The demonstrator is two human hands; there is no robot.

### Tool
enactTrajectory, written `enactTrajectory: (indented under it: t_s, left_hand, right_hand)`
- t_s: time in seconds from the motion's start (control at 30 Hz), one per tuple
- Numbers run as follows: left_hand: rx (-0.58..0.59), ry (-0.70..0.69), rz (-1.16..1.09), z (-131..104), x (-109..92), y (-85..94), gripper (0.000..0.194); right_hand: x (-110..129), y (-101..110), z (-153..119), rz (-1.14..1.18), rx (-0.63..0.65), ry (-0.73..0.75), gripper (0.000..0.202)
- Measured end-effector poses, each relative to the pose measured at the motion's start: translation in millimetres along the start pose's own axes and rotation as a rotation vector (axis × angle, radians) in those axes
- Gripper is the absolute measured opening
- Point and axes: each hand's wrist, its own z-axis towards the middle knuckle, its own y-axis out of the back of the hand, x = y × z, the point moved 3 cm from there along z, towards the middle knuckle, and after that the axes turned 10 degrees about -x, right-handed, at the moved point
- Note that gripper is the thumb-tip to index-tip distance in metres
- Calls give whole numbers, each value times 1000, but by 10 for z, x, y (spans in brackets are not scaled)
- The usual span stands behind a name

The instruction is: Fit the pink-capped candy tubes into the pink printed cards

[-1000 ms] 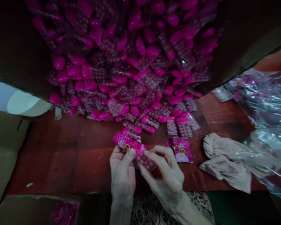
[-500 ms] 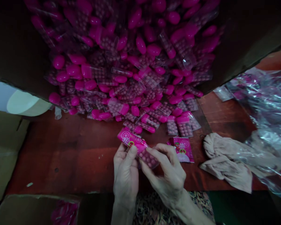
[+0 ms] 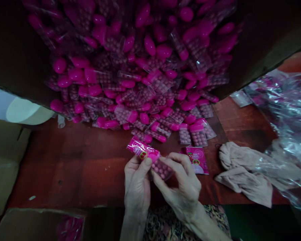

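Note:
Between both hands is a clear candy container [image 3: 162,169] full of small pink balls, its pink cap end partly inside a printed pink sleeve [image 3: 141,149]. My left hand [image 3: 138,180] pinches the sleeve and cap end, thumb on top. My right hand [image 3: 182,182] grips the clear body with thumb and fingertips. A flat printed pink sleeve [image 3: 199,160] lies on the table just beyond my right hand. Beyond the hands, a large heap of similar pink-capped containers [image 3: 145,90] spills toward me.
Dark box walls [image 3: 261,43] flank the heap. A crumpled cloth [image 3: 243,170] and clear plastic wrapping [image 3: 291,134] lie on the right of the reddish table [image 3: 72,160]. A white bowl-like thing [image 3: 27,112] stands at left. An open carton [image 3: 35,224] with pink items sits below the table edge.
Both hands, with the container and sleeve, have shifted slightly right and down in the view. The grip looks the same, and the sleeve now catches more light.

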Motion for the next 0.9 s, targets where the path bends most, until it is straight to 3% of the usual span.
enactTrajectory:
  t_s: [0.2, 0.5, 0.77, 0.9]
  left_hand:
    - [-12, 61, -18, -33, 52, -24, 15]
    - [-139, -7, -71, -104, 64, 5, 12]
    - [-59, 96, -18, -108, 86, -36, 23]
    - [-78, 62, -35, -61, 76, 10, 19]
  right_hand:
    - [20, 49, 10, -24, -57, -17, 28]
    - [20, -12, -20, 8, -16, -18, 30]
    - [71, 101, 18, -27, -71, -41, 31]
    - [-5, 41, -13, 26, -13, -71, 32]
